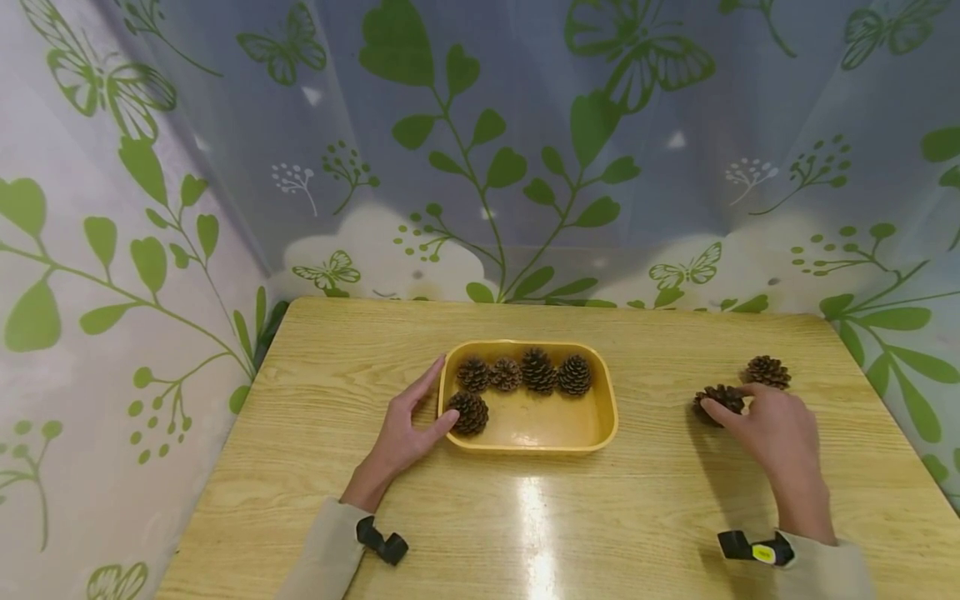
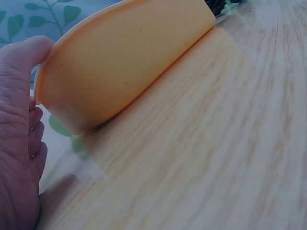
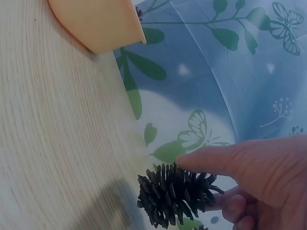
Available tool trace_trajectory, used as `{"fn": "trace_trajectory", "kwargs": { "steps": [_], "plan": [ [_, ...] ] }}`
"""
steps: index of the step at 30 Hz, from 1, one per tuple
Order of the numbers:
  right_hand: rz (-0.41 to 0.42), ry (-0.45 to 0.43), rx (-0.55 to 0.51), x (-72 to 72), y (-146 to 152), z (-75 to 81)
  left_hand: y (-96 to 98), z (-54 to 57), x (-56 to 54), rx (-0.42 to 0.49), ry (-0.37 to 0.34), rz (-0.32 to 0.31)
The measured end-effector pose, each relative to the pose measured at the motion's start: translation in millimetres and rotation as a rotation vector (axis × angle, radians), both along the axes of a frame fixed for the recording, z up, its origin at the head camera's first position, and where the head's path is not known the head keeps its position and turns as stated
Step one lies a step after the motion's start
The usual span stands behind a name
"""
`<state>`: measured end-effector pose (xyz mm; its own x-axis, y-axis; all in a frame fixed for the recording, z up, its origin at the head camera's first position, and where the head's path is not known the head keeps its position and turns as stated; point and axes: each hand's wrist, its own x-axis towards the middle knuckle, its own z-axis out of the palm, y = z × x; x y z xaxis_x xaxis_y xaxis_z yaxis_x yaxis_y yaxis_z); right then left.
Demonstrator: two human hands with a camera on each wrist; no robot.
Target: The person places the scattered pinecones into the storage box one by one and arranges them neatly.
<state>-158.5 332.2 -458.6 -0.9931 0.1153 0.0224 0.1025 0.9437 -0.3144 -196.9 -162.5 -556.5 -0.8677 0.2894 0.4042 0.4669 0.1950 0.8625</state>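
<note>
A yellow plastic tub (image 1: 547, 425) stands on the table with several brown pine cones (image 1: 537, 372) inside. Most of these line its far side, and one pine cone (image 1: 468, 413) sits at the left near the thumb. My left hand (image 1: 401, 429) holds the tub's left end, thumb over the rim and fingers along the outer wall. Off to the right of the tub, my right hand (image 1: 780, 425) pinches a pine cone (image 3: 175, 194) between thumb and fingers, its scales spread. Just behind that hand, another pine cone (image 1: 768, 372) lies on the table.
The light wood-grain table (image 1: 352, 333) carries the tub and cones. Behind and beside it hangs a curtain (image 1: 480, 192) printed with green leaves and butterflies. Dark straps (image 1: 753, 550) circle both wrists over beige sleeves (image 1: 322, 550).
</note>
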Motion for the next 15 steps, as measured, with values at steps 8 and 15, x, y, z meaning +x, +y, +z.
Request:
{"fn": "trace_trajectory", "kwargs": {
  "steps": [8,15],
  "plan": [
    [0.026,0.019,-0.018,-0.9,-8.2,1.6,-0.3,1.3,0.7,0.012,0.008,-0.009],
    [0.041,0.027,-0.024,-0.1,-14.6,3.6,-0.1,1.8,0.9,0.003,-0.005,-0.006]
  ]
}}
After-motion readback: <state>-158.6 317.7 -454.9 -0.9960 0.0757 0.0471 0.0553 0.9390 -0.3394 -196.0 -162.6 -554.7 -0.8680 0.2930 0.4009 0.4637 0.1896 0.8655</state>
